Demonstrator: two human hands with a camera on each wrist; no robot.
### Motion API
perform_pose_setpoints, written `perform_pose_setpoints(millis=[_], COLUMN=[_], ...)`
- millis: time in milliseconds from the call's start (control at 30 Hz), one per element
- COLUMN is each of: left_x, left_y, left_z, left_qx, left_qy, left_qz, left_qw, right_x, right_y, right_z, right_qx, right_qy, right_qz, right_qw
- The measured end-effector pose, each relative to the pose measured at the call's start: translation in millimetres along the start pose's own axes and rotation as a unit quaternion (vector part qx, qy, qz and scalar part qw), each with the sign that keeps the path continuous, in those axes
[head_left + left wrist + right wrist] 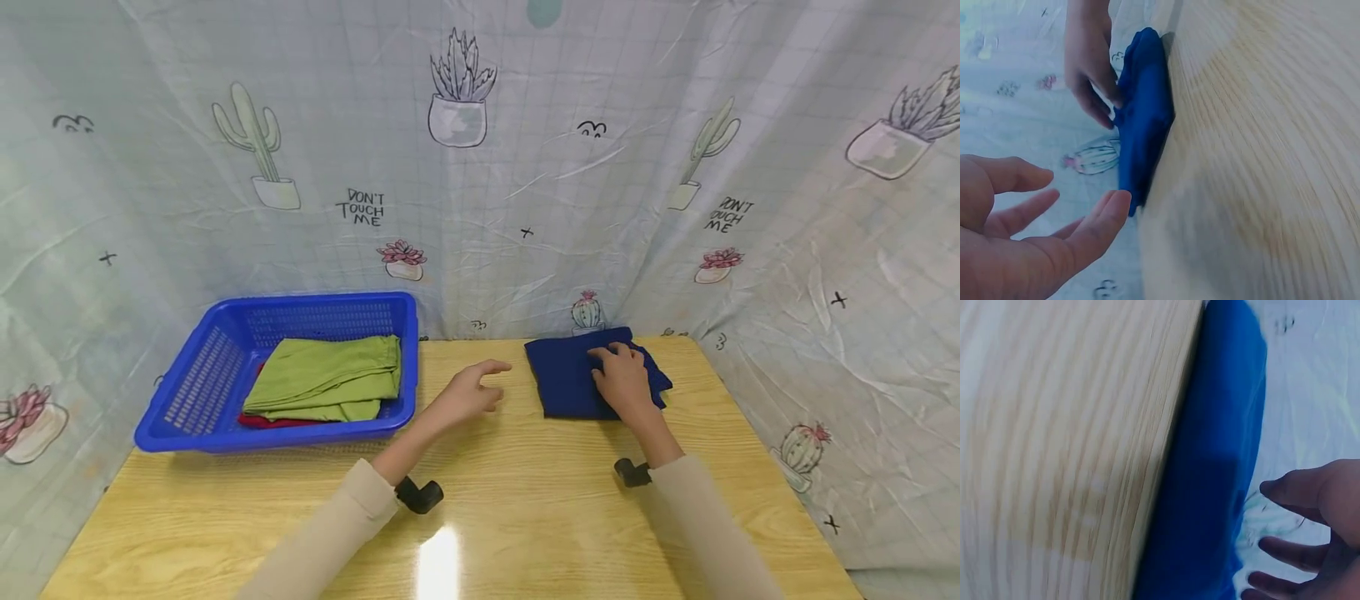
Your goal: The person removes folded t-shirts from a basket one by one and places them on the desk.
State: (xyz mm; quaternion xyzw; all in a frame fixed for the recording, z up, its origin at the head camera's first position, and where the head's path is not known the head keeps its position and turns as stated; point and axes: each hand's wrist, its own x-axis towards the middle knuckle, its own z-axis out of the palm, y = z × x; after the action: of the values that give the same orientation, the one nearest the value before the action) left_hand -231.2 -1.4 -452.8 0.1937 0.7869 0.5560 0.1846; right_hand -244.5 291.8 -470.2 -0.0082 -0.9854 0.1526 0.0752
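A dark blue folded cloth, perhaps a garment, lies flat at the back right of the table, near the curtain. Over its right part is my right hand, fingers spread and slightly bent. In the right wrist view its fingertips hover close to the cloth's upper side; whether any touches is hard to tell. My left hand is in the air left of the cloth, apart from it, with thumb and fingers parted and holding nothing. The left wrist view shows this hand with the blue cloth beyond it.
On the left of the wooden table stands a blue plastic basket. Inside it a folded green garment lies on top of a red cloth. A patterned curtain hangs along the table's back and sides.
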Motion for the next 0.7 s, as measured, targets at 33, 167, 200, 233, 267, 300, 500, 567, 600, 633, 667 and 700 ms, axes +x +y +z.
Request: perform_pose_setpoints(millis=[33, 167, 200, 233, 267, 300, 500, 567, 600, 633, 667, 700], left_x=[-4.8, -22.6, -26.9, -31.2, -35.5, -39.9, -67.0, -75.8, -80.2, -84.3, -88.3, -92.2], left_y=[2.0, 10.4, 13.0, 15.4, 17.8, 19.9, 27.2, 28.2, 28.9, 29.5, 30.0, 30.8], left_z=[-2.8, -12.9, -15.5, -17.9, -20.7, -23.7, -46.6, -56.0, -60.9, -65.8, -71.0, -76.3], left_qx=[0.011, 0.060, 0.076, 0.090, 0.105, 0.118, 0.154, 0.157, 0.158, 0.163, 0.168, 0.173], left_qy=[-0.003, -0.008, -0.007, -0.004, -0.001, 0.000, 0.002, 0.004, 0.007, 0.011, 0.014, 0.017], left_qz=[0.009, 0.040, 0.045, 0.050, 0.052, 0.055, 0.069, 0.069, 0.067, 0.066, 0.063, 0.060], left_qw=[0.9999, 0.9974, 0.9961, 0.9947, 0.9931, 0.9914, 0.9857, 0.9852, 0.9852, 0.9844, 0.9836, 0.9830], right_x=[-1.5, -6.2, -7.7, -9.0, -10.6, -12.4, -21.4, -24.0, -25.4, -26.8, -28.2, -29.5], right_y=[-4.0, -18.1, -21.6, -25.0, -28.6, -32.5, -57.5, -66.1, -70.2, -74.2, -78.1, -81.6], right_z=[0.3, 1.4, 1.1, 1.0, 0.7, 0.1, -3.0, -4.3, -5.1, -6.2, -7.3, -8.2], right_qx=[0.002, 0.027, 0.034, 0.041, 0.047, 0.054, 0.103, 0.114, 0.119, 0.126, 0.132, 0.135], right_qy=[-0.005, -0.016, -0.019, -0.020, -0.020, -0.021, -0.030, -0.031, -0.031, -0.033, -0.034, -0.033], right_qz=[-0.005, -0.022, -0.027, -0.034, -0.040, -0.046, -0.076, -0.085, -0.089, -0.093, -0.096, -0.099], right_qw=[1.000, 0.999, 0.999, 0.998, 0.998, 0.997, 0.991, 0.989, 0.988, 0.987, 0.986, 0.985])
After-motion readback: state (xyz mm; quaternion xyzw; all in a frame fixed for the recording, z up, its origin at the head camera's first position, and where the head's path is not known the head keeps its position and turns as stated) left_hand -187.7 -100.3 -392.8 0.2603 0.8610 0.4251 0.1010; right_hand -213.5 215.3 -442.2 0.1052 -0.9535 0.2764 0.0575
